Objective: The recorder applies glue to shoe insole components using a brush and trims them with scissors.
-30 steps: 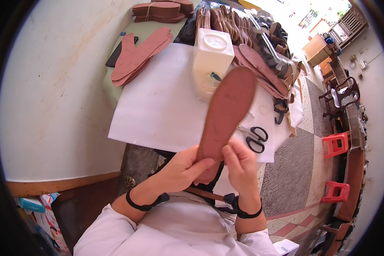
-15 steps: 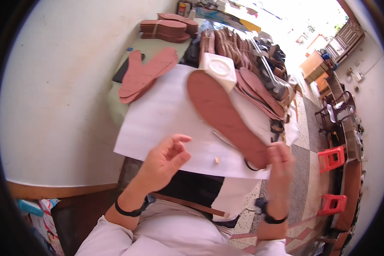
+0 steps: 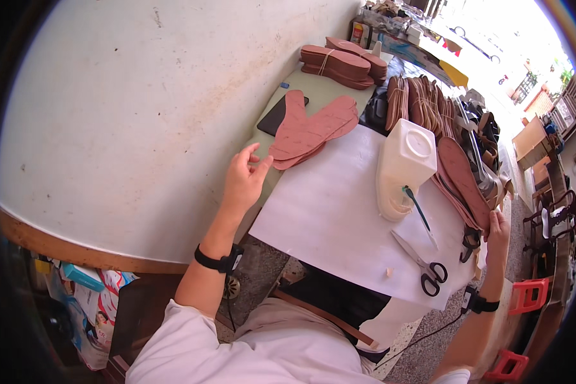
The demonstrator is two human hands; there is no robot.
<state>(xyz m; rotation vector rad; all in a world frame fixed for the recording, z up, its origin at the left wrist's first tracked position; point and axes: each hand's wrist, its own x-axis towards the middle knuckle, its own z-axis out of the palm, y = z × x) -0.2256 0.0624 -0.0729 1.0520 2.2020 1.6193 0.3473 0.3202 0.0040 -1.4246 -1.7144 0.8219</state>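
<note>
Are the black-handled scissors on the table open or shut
The scissors look shut: their blades lie together in one taper, black loops side by side.

I am standing in what appears to be a small shoemaking workshop: reddish-brown soles (image 3: 339, 63) are lying loose and in banded bundles on a bench (image 3: 317, 88), black-handled scissors (image 3: 422, 262) are resting near a white plastic container (image 3: 406, 150), and red stools (image 3: 543, 293) are standing beyond.

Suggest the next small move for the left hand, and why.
Probably close the left hand on the near end of the fanned insoles: its fingers are parted, apparently holding nothing, right beside that end, while the right hand is over at the right-side insole stack.
</note>
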